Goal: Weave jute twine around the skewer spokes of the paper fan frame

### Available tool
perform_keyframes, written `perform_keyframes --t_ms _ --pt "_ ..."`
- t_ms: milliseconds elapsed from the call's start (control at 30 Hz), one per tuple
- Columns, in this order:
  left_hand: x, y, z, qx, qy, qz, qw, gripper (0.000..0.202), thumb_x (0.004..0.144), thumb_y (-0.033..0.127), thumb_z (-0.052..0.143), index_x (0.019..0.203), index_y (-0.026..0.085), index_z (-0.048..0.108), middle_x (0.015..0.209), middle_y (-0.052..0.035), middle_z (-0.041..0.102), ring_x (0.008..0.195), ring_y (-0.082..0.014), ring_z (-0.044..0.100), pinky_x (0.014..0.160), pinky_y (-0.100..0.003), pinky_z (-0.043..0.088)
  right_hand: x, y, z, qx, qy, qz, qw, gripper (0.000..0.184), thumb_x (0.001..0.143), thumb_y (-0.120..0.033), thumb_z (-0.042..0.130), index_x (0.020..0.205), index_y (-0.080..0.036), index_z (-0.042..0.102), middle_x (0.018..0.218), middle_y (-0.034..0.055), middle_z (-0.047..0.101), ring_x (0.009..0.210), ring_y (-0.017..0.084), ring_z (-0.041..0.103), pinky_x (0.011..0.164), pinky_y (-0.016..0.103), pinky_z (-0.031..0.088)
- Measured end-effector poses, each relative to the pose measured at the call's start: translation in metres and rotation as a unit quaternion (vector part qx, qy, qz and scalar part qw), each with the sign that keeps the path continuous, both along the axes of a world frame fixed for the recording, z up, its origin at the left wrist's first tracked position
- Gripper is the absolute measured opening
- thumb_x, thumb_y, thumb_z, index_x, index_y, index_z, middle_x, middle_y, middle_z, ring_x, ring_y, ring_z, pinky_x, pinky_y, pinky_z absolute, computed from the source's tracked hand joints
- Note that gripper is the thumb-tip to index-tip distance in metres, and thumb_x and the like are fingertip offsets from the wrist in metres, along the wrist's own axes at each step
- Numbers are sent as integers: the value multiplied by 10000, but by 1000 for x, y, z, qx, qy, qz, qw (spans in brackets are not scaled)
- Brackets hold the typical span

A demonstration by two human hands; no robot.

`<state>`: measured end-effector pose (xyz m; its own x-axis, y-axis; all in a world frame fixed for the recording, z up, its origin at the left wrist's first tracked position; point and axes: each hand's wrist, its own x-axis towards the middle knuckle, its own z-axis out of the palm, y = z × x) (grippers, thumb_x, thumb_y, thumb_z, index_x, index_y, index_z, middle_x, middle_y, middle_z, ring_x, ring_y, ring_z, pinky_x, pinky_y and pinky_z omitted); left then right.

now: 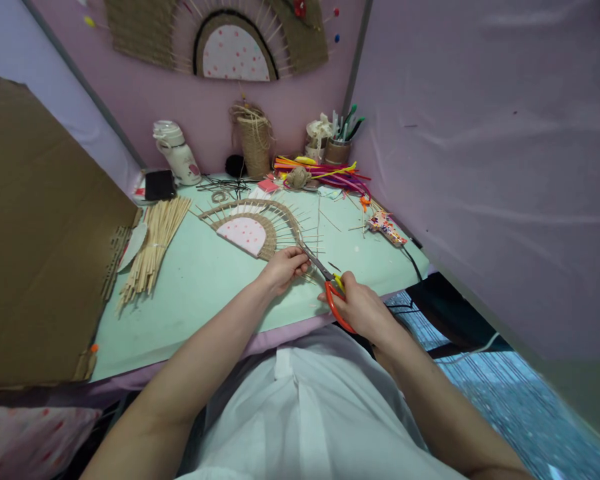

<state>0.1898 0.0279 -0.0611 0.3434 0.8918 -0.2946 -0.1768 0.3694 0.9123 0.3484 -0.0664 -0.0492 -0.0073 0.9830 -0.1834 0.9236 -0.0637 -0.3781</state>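
Right hand (pixel 364 305) snug around scissors (pixel 325 271), tips indistinct against the fan-shaped piece (pixel 268 247); left hand (pixel 285 268) at its edge, grip unclear.

The head camera looks forward and down over the white shirt (pixel 305 413), across the table (pixel 190 287), from close above.

Half-round, pink-dotted stick fan (pixel 243 233) lying flat; orange-handled scissors (pixel 325 271) at edge.

Right hand (pixel 364 308) holds scissors (pixel 325 272) — left hand (pixel 283 270) at fan (pixel 244 233).
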Motion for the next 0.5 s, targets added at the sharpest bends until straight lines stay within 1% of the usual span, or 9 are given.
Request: perform_keyframes --t_ms 100,233,367,433,500 --pt "1 -1 1 0 -10 -2 1000 155 774 69 540 628 124 531 519 15 505 418 -21 410 406 -127 287 0 0 3 -3 5 1 1000 392 883 -570 395 960 -188 433 812 103 676 744 244 635 560 258 272" --pt "1 -1 2 -3 -22 0 1000 154 777 69 555 634 122 533 529 14 510 431 -20 425 415 -124 303 -2 -1 6 -3 16 -2 1000 339 893 -527 410 933 -191 442 784 95 675 729 236 629 558 256 273" --pt "0 0 1 -14 -23 1 1000 122 774 83 587 665 118 546 564 7 539 441 -15 442 417 -115 314 -2 1 8 -12 56 -4 998 284 898 -478 432 885 -194 444 711 71 649 671 206 599 560 248 289" --pt "-1 1 0 -20 -27 -5 999 108 767 103 613 681 118 551 579 5 550 442 -12 444 416 -111 316 1 2 7 -14 86 -1 996 286 893 -482 433 849 -199 440 694 60 632 642 189 573 555 243 296" --pt "-3 3 -2 -24 -33 -12 999 101 769 115 619 692 116 553 590 2 555 441 -9 443 413 -108 317 5 4 5 -13 105 -6 994 319 881 -521 425 818 -208 431 691 50 618 625 180 549 548 240 300"
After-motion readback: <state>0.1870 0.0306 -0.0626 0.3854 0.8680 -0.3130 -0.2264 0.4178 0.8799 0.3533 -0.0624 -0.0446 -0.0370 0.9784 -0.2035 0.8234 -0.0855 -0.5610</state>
